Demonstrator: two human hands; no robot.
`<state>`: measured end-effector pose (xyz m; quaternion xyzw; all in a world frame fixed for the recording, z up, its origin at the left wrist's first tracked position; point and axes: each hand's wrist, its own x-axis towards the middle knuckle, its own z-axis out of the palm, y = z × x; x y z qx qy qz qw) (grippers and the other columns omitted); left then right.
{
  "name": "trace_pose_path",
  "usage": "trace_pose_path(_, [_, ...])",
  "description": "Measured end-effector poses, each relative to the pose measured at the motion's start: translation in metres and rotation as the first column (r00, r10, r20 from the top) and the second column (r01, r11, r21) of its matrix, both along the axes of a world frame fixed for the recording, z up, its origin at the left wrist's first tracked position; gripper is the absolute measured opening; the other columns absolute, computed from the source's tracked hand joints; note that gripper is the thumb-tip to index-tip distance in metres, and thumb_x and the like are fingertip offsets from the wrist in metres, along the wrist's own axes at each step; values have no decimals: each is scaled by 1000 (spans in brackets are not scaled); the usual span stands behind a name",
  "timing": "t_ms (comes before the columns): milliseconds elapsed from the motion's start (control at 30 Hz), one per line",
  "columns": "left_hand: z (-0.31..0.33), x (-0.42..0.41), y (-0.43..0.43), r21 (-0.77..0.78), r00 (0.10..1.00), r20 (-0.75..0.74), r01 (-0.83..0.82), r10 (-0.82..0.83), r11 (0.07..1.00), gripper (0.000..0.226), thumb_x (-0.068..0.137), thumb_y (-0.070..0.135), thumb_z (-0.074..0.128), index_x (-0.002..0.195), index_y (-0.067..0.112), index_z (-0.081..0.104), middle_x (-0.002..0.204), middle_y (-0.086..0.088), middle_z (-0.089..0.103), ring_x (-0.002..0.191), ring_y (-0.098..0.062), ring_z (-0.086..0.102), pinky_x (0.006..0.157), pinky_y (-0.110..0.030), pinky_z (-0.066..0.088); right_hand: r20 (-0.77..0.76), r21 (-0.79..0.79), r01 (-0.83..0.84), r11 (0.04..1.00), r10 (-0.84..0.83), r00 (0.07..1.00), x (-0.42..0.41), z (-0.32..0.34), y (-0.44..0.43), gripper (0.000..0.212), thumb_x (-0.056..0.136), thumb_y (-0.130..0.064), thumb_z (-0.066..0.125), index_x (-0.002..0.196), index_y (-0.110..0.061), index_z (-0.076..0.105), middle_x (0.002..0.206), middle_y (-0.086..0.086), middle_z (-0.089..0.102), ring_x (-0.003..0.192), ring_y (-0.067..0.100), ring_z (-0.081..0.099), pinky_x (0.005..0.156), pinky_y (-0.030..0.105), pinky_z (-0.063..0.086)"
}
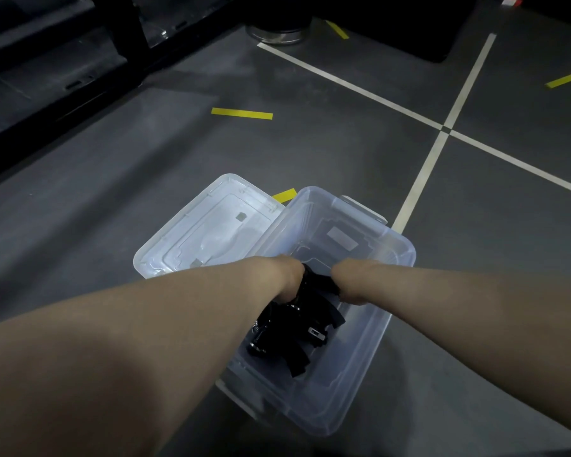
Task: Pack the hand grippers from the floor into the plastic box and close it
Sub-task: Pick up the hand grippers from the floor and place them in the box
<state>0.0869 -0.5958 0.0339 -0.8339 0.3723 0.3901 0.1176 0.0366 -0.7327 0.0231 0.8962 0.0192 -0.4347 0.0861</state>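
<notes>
Currently both hands are down inside the plastic box (399, 245), wrists bent, fingers hidden behind them. Left hand (289, 278) and right hand (346, 283) both meet the top of the black hand grippers (287, 338); can't tell whether either is actually gripping. Grippers are piled toward the box's near-left wall. Lid (192, 232) is off, flat on the floor (310, 153) along the box's left side, touching it. White lines (419, 183) and yellow tape strips (241, 113) mark the floor.

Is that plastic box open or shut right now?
Open. Its lid lies on the floor beside the box, whose top is uncovered, with black hand grippers inside.
</notes>
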Motion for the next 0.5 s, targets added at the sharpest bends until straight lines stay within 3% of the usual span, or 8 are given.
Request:
trace_pose_path(100, [-7, -3, 3, 44, 997, -72, 13, -9, 999, 42, 94, 9, 55, 136, 13, 54, 132, -9, 58, 114, -26, 61, 94, -31, 49, -36, -16, -49, 999, 49, 998, -3, 0, 4, 17, 93, -11, 58, 109, -9, 63, 103, 9, 63, 93, 26, 64, 67, 30, 46])
trace_pose_path(200, [-9, -8, 5, 66, 995, -94, 49, -43, 997, 35, 97, 18, 52, 130, 7, 56, 127, -12, 61, 109, -26, 61, 85, -31, 48, 7, 11, -14, 1000, 14, 1000, 1, 2, 3, 11, 92, -14, 58, 102, -11, 62, 90, 6, 59, 79, 24, 60, 66, 31, 47])
trace_pose_path(300, [-7, -9, 6, 55, 997, -82, 21, -16, 998, 42, 98, 21, 50, 136, 3, 47, 131, -14, 57, 114, -29, 59, 83, -31, 44, 42, 49, 43, 998, -45, 998, 3, -1, 2, 23, 93, -20, 58, 113, -9, 61, 107, 10, 64, 95, 27, 64, 72, 31, 49])
trace_pose_path(433, [-5, -9, 6, 57, 992, -124, -13, 20, 998, 42, 97, 21, 51, 137, 6, 47, 131, -13, 58, 100, -25, 57, 85, -33, 48, -7, 0, 2, 1000, -2, 1000, 0, -5, 10, 29, 93, -16, 59, 122, -10, 59, 119, 9, 63, 106, 26, 63, 75, 30, 47])
trace_pose_path(500, [-3, -9, 6, 3, 989, -137, -52, 52, 999, 47, 97, 20, 50, 143, 13, 43, 136, -10, 55, 111, -26, 58, 94, -34, 47, -14, -1, -1, 1000, 1, 1000, -2, -6, 14, 33, 94, -14, 58, 127, -10, 56, 125, 8, 60, 112, 26, 61, 82, 32, 48])
